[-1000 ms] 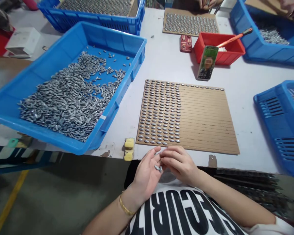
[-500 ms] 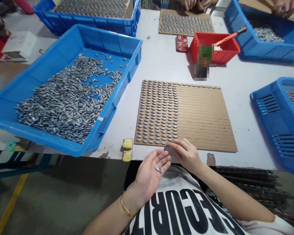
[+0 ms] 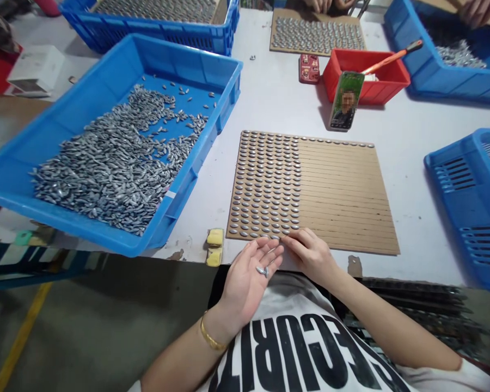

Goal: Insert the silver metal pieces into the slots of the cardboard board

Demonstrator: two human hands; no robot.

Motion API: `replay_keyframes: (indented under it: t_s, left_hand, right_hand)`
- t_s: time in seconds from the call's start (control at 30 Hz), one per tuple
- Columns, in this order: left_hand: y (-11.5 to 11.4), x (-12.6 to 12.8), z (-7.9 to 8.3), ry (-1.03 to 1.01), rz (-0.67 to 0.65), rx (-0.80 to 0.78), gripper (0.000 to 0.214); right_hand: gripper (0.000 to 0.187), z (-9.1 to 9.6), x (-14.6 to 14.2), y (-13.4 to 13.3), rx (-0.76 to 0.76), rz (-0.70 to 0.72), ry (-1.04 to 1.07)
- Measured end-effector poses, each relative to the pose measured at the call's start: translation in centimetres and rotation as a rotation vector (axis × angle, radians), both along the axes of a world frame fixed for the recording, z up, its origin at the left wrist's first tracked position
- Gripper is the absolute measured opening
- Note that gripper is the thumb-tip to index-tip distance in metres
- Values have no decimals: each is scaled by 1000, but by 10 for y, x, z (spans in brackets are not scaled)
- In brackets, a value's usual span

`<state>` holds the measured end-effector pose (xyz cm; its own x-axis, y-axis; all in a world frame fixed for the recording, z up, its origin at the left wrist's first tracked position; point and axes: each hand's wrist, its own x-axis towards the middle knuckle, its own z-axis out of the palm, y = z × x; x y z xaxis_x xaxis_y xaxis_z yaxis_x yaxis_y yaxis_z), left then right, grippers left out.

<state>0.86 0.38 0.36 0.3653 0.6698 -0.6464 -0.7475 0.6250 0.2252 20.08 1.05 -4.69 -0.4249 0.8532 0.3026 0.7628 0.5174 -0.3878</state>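
Observation:
My left hand [image 3: 251, 277] is palm up below the cardboard's near edge, fingers extended, with a few small spindle-shaped silver metal pieces [image 3: 263, 270] lying on it. Thumb and fingers of my right hand [image 3: 310, 253] are pinched together at the near edge of the grooved cardboard sheet [image 3: 343, 196]; whatever is between the fingertips is hidden. Rows of similar silver pieces [image 3: 265, 185] cover the sheet's left part, and one row runs along its far edge. Left of the sheet, a blue tray [image 3: 191, 182] contains a large heap of these pieces [image 3: 106, 163].
A phone [image 3: 345, 103] leans against a red bin [image 3: 392, 90] holding an orange-handled tool. Blue crates [image 3: 457, 179] stand right and behind. Yellow blocks [image 3: 214, 246] sit at the table's front edge. Other people's hands [image 3: 479, 11] are across the table, near another filled sheet [image 3: 318, 35].
The view has shifted slightly. My left hand is a little nearer the cardboard's edge, its metal pieces still on the palm. My right hand stays pinched at nearly the same spot.

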Motion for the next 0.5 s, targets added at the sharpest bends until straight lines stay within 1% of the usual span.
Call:
replay_keyframes:
  t_s: [0.07, 0.17, 0.27, 0.33, 0.37, 0.5]
  left_hand:
    - [5, 0, 2, -6, 15, 16, 18]
    - [12, 1, 4, -13, 38, 34, 19]
    - [16, 4, 5, -21, 27, 41, 22]
    - [17, 7, 6, -36, 16, 41, 25]
    - [17, 8, 6, -48, 12, 38, 27]
    - [11, 11, 4, -92, 1, 15, 33]
  right_hand:
    - [29, 4, -1, -2, 0, -10, 29]
    - [36, 17, -7, -7, 31, -1, 119]
    - [40, 30, -17, -10, 40, 128, 180]
    - [35, 35, -24, -11, 20, 214, 204]
    - [32, 36, -27, -11, 10, 233, 221]
    - [22, 36, -29, -13, -9, 238, 314]
